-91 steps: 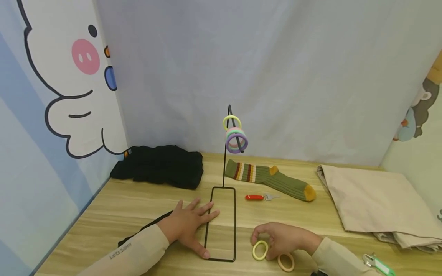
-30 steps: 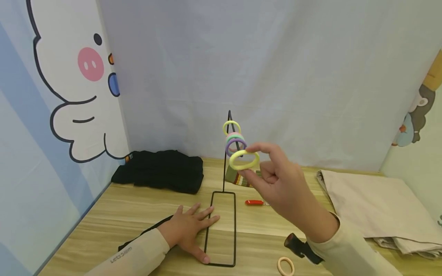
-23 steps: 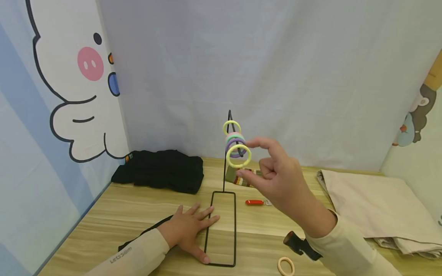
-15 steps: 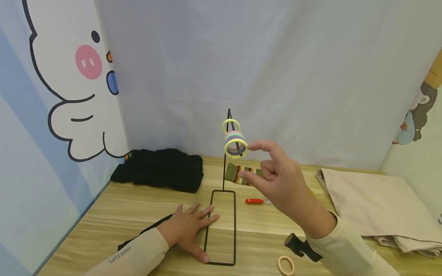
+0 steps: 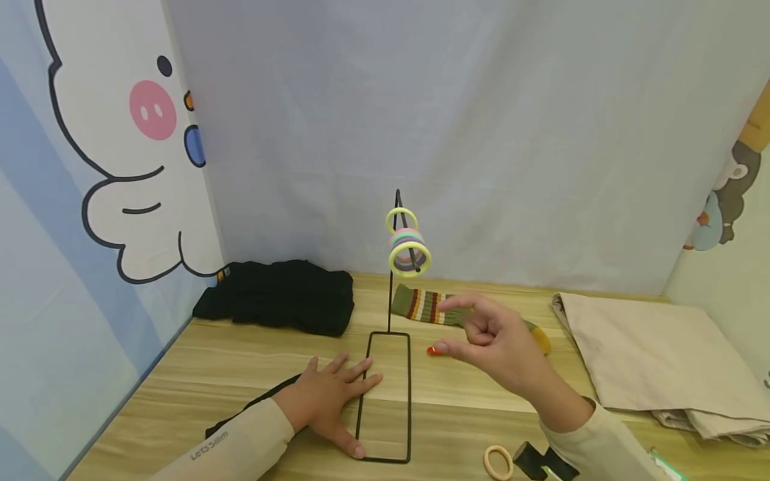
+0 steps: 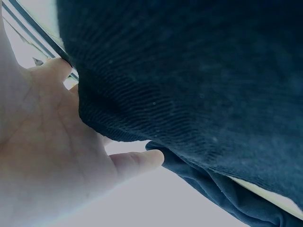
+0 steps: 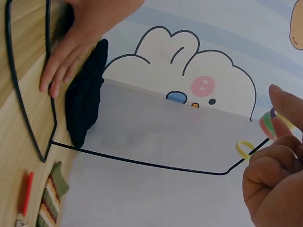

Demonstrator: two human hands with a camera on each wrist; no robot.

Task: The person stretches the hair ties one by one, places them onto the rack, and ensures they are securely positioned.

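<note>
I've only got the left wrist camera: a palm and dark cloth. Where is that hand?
Observer: The left hand lies flat on the wooden table, against the base of a black wire stand.
Operator: Anything on the stand?
Observer: Coloured hair rings hang on its hook, a yellow one in front.
Operator: And the other hand?
Observer: The right hand is in the air below the rings, holding nothing.

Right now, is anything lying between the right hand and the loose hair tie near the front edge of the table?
Nothing visible does. The right hand hovers empty above the table, and the hair tie lies in the open below it, right of the wire stand's base. Only the hand's own forearm passes nearby.
</note>
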